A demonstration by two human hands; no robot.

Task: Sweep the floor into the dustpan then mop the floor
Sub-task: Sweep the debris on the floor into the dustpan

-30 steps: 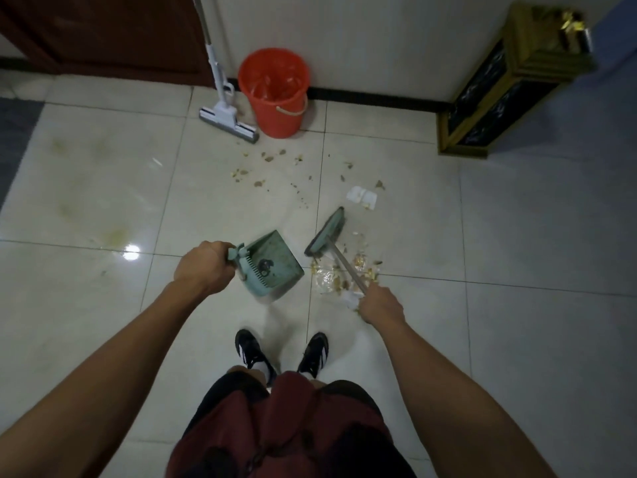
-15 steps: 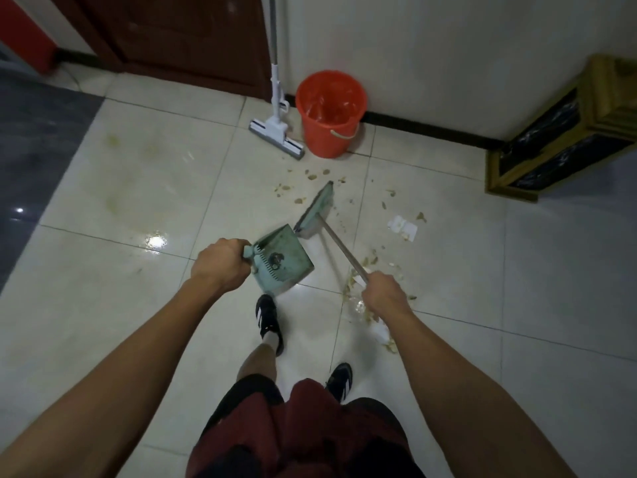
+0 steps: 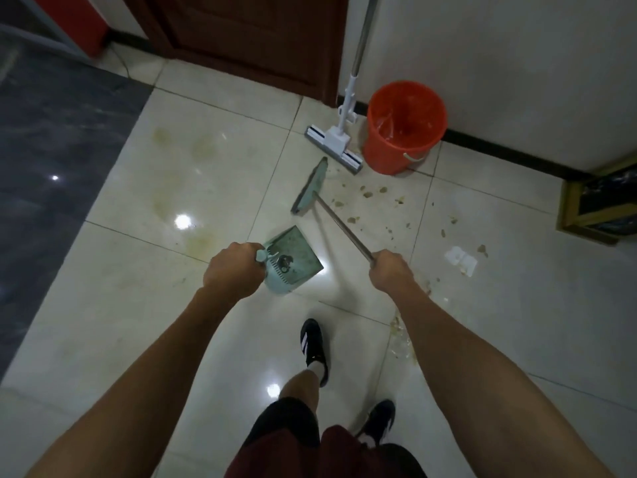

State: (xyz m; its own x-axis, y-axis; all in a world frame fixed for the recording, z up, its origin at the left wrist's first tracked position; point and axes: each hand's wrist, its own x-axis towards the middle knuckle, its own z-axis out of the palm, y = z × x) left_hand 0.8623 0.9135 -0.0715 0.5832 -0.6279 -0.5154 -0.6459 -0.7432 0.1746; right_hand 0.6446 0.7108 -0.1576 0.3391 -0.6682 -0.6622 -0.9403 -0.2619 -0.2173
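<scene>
My left hand (image 3: 233,270) grips the handle of a pale green dustpan (image 3: 293,258), held above the tiles with a little dirt inside. My right hand (image 3: 391,272) grips the thin metal handle of a broom; its green broom head (image 3: 310,186) reaches forward to the left of the scattered brown crumbs (image 3: 374,193). More debris (image 3: 401,334) lies by my right forearm. A white paper scrap (image 3: 461,259) lies to the right. A white sponge mop (image 3: 333,143) leans on the wall beside an orange bucket (image 3: 404,127).
A dark wooden door (image 3: 255,36) stands behind the mop. A gold-framed black box (image 3: 601,205) sits at the right edge. Dark grey flooring (image 3: 51,139) lies on the left. Yellowish stains (image 3: 179,157) mark the glossy tiles. My feet in black shoes (image 3: 313,346) stand below the dustpan.
I have stepped forward toward the mop and bucket. The broom head has swung away from the debris pile, forward and left, toward the crumbs near the mop. The dustpan stays in my left hand.
</scene>
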